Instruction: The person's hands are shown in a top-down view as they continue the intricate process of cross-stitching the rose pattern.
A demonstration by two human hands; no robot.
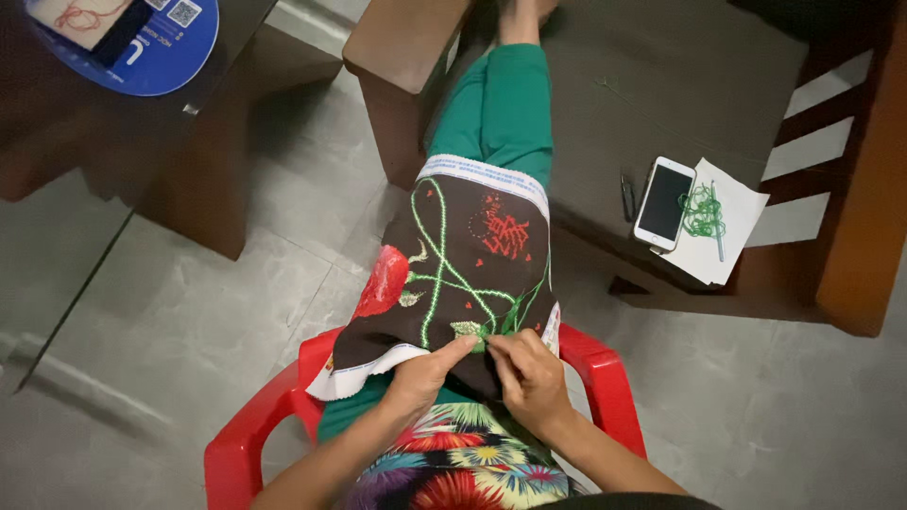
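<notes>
- A dark cloth (453, 274) with stitched green lines and a red flower is spread over the lap and leg of a person seated in a red chair (248, 436).
- The near edge of the cloth is held by both hands, close together.
- The left hand (423, 376) is pressed together, and the cloth is pinched at a small light green patch (467, 330).
- The right hand (531, 376) is pressed together too, just beside the left grip. Something thin, likely a needle or the green thread (515, 314), seems to be pinched, but it is too small to tell.
- The cloth is judged to be soft, light and floppy. It is folded and bent easily, so it is best held close to the stitching spot, with the edge kept flat between thumb and finger.
- The thread is judged to be thin and easy to snap or tangle, so a gentle pull is called for.
- Far from the grip, up and to the right, a white phone (663, 203), small dark scissors (628, 197) and a sheet of paper (732, 227) with loose green thread on it are laid on a dark wooden tabletop (661, 85).
- Far up and to the left, a round blue thing (156, 57) is seen on another table.
</notes>
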